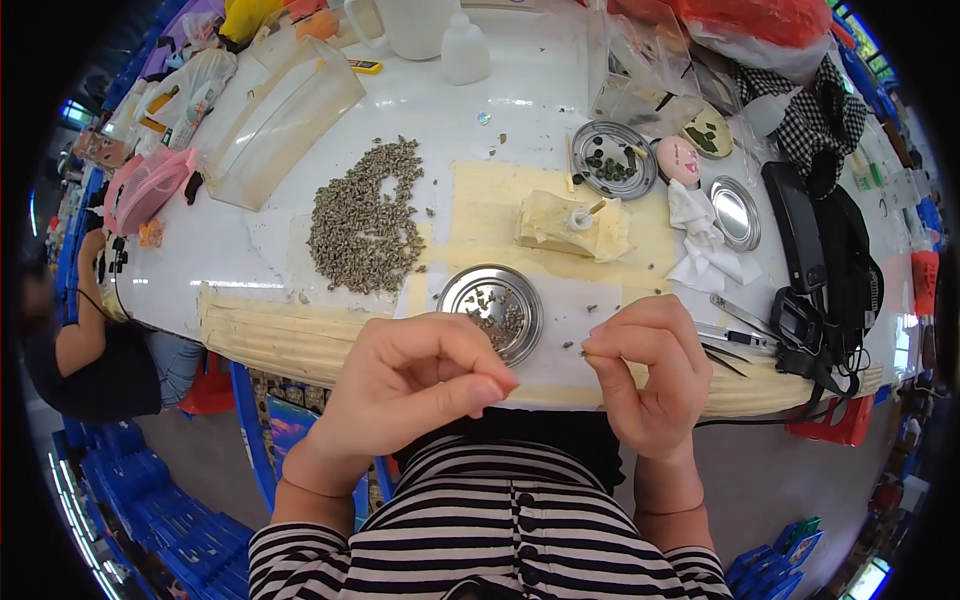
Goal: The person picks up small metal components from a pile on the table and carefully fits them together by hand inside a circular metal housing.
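Observation:
My left hand is in front of the round steel dish, thumb and forefinger tips pressed together; whatever may be between them is too small to make out. To the right of the dish my right hand pinches a tiny metal part at its fingertips. Small metal parts lie scattered in the dish, partly hidden by my left hand. A few loose ones rest on the white paper near my right fingers. Farther left spreads a big heap of the same greyish parts.
Behind the dish stands a tape-covered block with a small white cup. A steel plate of dark green pieces, tissues, a steel lid, tweezers and a black strap lie right. A person sits left.

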`<state>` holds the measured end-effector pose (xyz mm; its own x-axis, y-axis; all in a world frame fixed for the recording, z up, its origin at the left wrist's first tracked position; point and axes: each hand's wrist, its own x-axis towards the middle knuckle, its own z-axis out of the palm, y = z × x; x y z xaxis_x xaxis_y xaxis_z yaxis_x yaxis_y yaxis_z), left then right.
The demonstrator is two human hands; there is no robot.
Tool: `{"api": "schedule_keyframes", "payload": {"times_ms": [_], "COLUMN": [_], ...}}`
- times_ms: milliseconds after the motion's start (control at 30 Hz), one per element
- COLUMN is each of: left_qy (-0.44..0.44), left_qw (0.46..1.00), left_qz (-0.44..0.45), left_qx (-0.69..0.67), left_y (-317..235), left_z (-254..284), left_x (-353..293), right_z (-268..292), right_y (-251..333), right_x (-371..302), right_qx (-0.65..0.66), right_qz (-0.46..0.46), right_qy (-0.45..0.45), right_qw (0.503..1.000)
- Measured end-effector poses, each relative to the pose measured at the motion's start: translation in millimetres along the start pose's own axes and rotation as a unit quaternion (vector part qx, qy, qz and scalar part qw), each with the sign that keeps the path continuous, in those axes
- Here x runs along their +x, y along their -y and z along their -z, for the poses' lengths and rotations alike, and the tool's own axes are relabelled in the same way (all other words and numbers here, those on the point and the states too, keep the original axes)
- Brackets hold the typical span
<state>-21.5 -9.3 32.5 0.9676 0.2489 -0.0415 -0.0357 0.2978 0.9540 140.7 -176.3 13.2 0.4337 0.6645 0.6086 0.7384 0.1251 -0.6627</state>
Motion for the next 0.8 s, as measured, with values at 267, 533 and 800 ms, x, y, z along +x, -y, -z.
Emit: {"api": "schedule_keyframes", "payload": {"times_ms": [267,533,800], "left_qy": [-0.035,-0.068,-0.137], "left_qw": [0.989,0.991,0.988], "left_qz": [0.067,0.035,-0.033], "left_qx": [-0.127,-0.114,-0.061], "left_y": [22,27,27], "left_z": [-14,-12,-21], "left_x": [16,15,19], "right_z": [-8,-11,-20], "right_y": [8,10,6], "right_x": [18,22,12], "right_qx": [-0.012,-0.027,-0.096], "right_qz": [0.070,0.052,0.106], "right_qy": [0.049,0.052,0.008], "right_qw": [0.996,0.997,0.990]}}
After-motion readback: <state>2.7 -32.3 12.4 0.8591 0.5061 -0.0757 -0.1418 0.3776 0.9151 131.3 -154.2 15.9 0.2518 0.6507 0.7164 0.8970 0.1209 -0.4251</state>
